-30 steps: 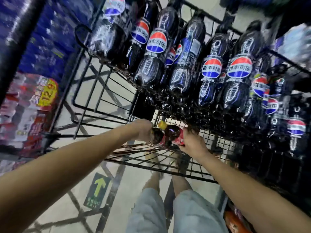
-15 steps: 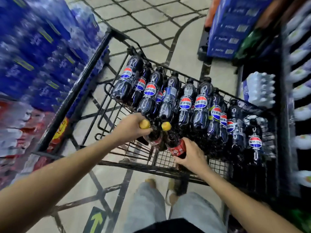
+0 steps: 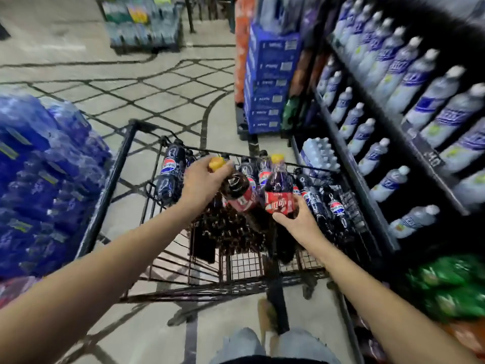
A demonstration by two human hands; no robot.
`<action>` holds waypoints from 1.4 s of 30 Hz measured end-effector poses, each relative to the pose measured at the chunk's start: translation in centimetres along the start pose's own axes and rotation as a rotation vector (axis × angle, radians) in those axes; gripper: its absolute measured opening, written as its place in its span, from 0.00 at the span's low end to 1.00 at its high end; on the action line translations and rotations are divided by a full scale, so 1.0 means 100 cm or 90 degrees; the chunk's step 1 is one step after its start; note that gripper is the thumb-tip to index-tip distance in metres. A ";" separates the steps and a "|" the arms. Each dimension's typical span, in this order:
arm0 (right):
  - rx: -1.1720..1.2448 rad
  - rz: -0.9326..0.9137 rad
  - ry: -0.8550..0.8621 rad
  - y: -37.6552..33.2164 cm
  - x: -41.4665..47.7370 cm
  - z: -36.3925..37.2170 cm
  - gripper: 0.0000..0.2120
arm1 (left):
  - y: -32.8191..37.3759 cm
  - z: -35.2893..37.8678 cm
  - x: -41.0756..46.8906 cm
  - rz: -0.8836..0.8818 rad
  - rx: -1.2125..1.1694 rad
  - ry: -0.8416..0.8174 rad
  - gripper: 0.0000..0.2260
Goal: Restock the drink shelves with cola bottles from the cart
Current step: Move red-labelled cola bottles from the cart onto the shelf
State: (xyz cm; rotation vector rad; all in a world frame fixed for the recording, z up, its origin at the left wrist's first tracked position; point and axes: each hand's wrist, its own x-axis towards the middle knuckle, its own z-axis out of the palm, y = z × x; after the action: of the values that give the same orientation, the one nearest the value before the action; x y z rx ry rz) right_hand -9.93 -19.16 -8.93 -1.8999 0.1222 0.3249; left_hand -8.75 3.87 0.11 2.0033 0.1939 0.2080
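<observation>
A black wire cart (image 3: 118,177) stands in front of me with dark cola bottles (image 3: 169,169) with blue-and-red labels along its far side. My left hand (image 3: 202,182) grips the neck of a tilted red-label, yellow-capped cola bottle (image 3: 240,195) above the cart. My right hand (image 3: 298,219) holds a second red-label, yellow-capped cola bottle (image 3: 278,191) upright by its lower body, just right of the first. Black drink shelves (image 3: 351,164) rise on the right.
The shelves carry rows of pale bottles with blue labels (image 3: 393,179) and green bottles (image 3: 451,287) lower down. Blue shrink-wrapped packs (image 3: 42,179) are stacked on the left. Blue cartons (image 3: 270,80) stand beyond the cart. Tiled floor lies ahead.
Both hands have lifted the two red-label bottles up out of the cart basket. My view has swung up and to the right, bringing the shelves into sight.
</observation>
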 end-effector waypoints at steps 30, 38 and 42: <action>0.588 0.095 0.717 0.144 -0.516 -0.019 0.15 | 0.114 0.170 -0.404 0.000 -0.250 -0.635 0.06; 0.701 0.023 0.807 0.187 -0.733 0.062 0.17 | 0.104 0.128 -0.619 -0.016 -0.234 -0.870 0.06; 0.713 -0.025 0.937 0.199 -0.816 0.101 0.25 | 0.112 0.102 -0.718 -0.030 -0.231 -1.008 0.07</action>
State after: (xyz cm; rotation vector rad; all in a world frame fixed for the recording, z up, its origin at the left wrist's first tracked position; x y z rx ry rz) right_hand -94.41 -22.58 -7.02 -0.6690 0.9925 -1.0365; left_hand -75.67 -26.26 1.57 1.2981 -0.7446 -1.2537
